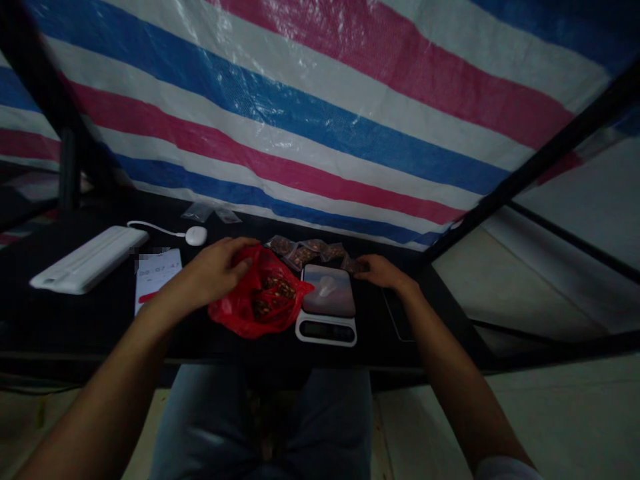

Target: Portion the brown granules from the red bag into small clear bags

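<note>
My left hand (pixel 217 267) lies at the upper left rim of a red plastic bag (pixel 230 310), thumb and fingers apart and touching it. Inside the open bag are small brown pieces (pixel 277 290) that I cannot identify. Just right of the bag stands a white kitchen scale (pixel 327 300), with a small clear item (pixel 327 287) on its plate and a dark display. At the scale's far right corner, my right hand (pixel 377 270) has its fingers closed on a small filled clear bag (pixel 357 265). Similar filled clear bags (pixel 305 253) lie in a row behind the scale.
A phone (pixel 159 270) showing a timer lies left, partly behind my left forearm. Near it are a long white device (pixel 90 260) and a round white piece (pixel 196 235) on a cable. Flat clear bags (pixel 200 211) lie at the back. A dark flat object (pixel 397 317) sits right. Striped sheeting (pixel 300 113) hangs behind.
</note>
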`<state>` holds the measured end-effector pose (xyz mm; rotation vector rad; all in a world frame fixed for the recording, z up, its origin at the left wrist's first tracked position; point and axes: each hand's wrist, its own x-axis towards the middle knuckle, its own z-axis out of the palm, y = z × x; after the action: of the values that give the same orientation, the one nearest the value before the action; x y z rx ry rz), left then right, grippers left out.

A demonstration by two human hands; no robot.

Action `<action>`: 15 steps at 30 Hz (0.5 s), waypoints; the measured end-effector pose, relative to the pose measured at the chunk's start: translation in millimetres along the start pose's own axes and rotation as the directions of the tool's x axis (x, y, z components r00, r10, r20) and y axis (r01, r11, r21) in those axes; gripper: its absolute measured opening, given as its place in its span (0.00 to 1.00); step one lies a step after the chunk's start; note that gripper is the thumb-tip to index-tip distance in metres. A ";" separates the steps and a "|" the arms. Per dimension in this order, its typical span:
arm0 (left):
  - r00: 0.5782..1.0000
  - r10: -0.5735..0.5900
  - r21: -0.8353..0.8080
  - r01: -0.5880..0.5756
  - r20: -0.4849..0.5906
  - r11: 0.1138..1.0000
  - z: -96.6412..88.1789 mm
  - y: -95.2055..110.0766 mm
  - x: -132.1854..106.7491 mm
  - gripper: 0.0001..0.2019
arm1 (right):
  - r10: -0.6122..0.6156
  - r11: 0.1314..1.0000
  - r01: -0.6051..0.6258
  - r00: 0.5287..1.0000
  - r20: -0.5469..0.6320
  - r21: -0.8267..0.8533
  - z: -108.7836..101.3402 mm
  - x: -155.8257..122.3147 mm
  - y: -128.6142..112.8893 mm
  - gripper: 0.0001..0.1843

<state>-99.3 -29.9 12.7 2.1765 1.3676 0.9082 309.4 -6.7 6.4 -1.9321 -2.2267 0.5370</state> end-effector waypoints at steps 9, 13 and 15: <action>0.998 -0.064 -0.373 0.068 0.024 0.925 5.1 41.3 -10.6 0.22 | -0.245 0.954 0.288 0.906 -0.344 0.079 -15.3 -32.1 -38.5 0.18; 0.968 -0.091 -0.624 0.222 0.234 0.750 24.1 54.6 -3.7 0.23 | -0.480 0.852 0.521 0.814 -0.329 0.046 -11.0 -45.9 -96.1 0.20; 0.949 -0.101 -0.653 0.280 0.298 0.704 28.7 57.8 -3.5 0.22 | -0.546 0.815 0.580 0.777 -0.315 0.017 -4.8 -49.7 -116.8 0.19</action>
<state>-43.4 -58.1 28.7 1.4702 0.9032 0.8548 210.8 -67.3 58.7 -1.0947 -2.3425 0.2497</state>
